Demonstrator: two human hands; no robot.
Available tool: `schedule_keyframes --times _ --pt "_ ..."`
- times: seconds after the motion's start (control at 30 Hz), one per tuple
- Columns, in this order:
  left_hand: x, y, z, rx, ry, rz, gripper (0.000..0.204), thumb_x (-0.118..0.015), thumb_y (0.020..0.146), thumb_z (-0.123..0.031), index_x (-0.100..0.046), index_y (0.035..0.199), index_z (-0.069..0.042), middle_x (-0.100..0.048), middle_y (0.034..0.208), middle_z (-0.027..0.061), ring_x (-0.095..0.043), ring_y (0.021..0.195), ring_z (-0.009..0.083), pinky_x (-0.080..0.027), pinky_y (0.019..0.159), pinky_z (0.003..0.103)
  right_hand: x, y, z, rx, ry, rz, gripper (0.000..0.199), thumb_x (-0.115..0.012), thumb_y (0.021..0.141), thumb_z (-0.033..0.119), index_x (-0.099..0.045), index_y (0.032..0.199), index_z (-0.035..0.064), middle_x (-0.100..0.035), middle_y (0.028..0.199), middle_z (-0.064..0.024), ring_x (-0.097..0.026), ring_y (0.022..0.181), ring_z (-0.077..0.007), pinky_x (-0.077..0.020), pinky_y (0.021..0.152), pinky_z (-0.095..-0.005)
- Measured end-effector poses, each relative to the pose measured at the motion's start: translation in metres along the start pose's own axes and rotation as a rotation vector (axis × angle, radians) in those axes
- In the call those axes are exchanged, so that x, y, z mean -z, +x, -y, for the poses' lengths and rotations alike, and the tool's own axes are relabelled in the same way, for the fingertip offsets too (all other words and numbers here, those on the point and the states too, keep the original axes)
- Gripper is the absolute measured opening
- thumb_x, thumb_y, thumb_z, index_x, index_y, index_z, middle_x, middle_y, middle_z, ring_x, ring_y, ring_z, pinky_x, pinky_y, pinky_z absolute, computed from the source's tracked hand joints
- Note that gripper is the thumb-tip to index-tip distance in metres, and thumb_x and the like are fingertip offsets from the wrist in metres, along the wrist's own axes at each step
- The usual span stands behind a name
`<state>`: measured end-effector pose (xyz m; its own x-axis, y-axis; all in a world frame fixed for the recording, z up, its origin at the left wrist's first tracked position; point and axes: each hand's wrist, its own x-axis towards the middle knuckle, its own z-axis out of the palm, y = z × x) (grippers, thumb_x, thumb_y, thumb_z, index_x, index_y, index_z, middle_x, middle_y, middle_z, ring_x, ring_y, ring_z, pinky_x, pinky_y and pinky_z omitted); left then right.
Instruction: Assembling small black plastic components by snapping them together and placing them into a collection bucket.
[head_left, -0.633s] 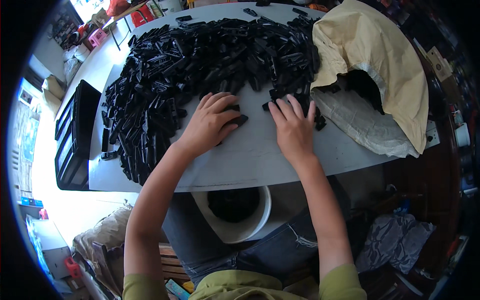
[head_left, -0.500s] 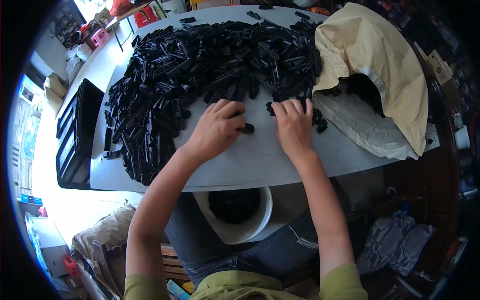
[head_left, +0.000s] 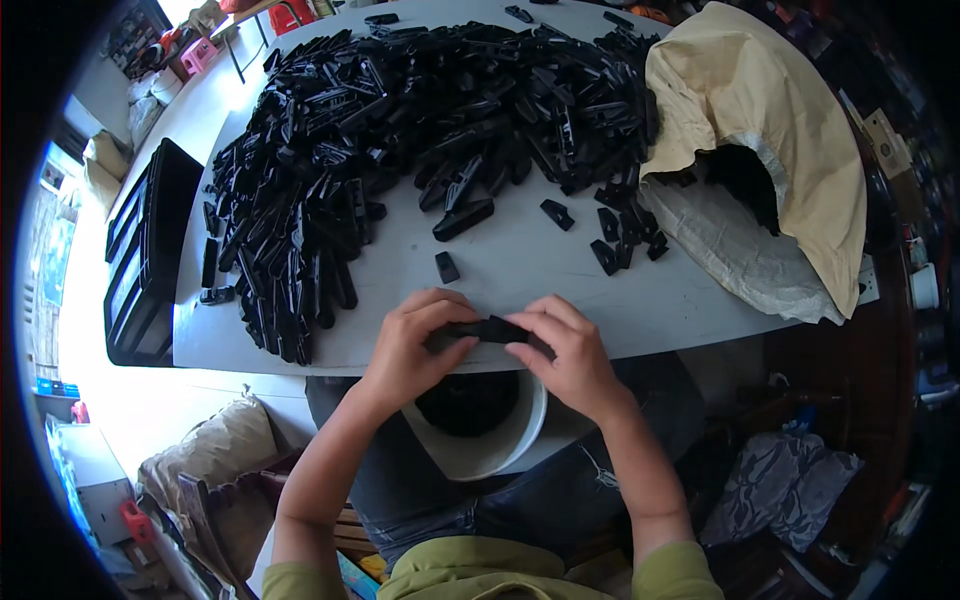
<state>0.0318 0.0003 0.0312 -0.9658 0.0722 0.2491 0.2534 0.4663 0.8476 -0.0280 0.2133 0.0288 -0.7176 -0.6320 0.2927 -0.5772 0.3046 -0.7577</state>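
Black plastic part (head_left: 490, 329) (elongated, matte) pinched between both hands (head_left: 420, 345) (head_left: 570, 355).

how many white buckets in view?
1. The white bucket sits under the table edge, between the person's knees, just below the left hand and right hand. Others may be hidden beneath the table.

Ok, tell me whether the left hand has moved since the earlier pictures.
Yes. The left hand has pulled back from the pile of black parts to the table's near edge, now holding a black part with the right hand.
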Motion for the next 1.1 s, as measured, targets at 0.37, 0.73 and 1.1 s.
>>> schedule_keyframes --times 0.37,0.73,1.1 --pt "0.008 0.002 0.012 -0.050 0.058 0.078 0.023 -0.077 0.066 0.004 -0.070 0.088 0.000 -0.066 0.097 0.0114 -0.064 0.090 0.0262 -0.053 0.076 0.034 0.011 0.002 -0.012 0.026 0.026 0.021 0.027 -0.077 0.068 -0.001 -0.070 0.094 -0.0016 -0.063 0.083 -0.0107 -0.061 0.076 -0.0253 -0.0502 0.068 -0.0333" --pt "0.032 -0.015 0.002 -0.090 0.153 0.160 0.019 -0.074 0.072 0.001 -0.068 0.090 -0.001 -0.065 0.095 0.0107 -0.063 0.091 0.0248 -0.051 0.081 0.036 -0.020 0.040 0.002 0.104 0.070 0.143 0.031 -0.068 0.077 -0.001 -0.068 0.108 0.0038 -0.062 0.092 -0.0111 -0.062 0.081 -0.0268 -0.0502 0.071 -0.0346" --pt "0.003 0.063 0.022 -0.066 0.665 -0.285 0.020 -0.068 0.079 -0.006 -0.059 0.097 -0.006 -0.056 0.094 0.0106 -0.058 0.091 0.0307 -0.049 0.074 0.038 -0.014 0.046 -0.005 0.157 -0.402 0.033 0.022 -0.069 0.078 0.003 -0.061 0.098 0.0021 -0.060 0.093 -0.0114 -0.063 0.084 -0.0313 -0.0517 0.071 -0.0387"
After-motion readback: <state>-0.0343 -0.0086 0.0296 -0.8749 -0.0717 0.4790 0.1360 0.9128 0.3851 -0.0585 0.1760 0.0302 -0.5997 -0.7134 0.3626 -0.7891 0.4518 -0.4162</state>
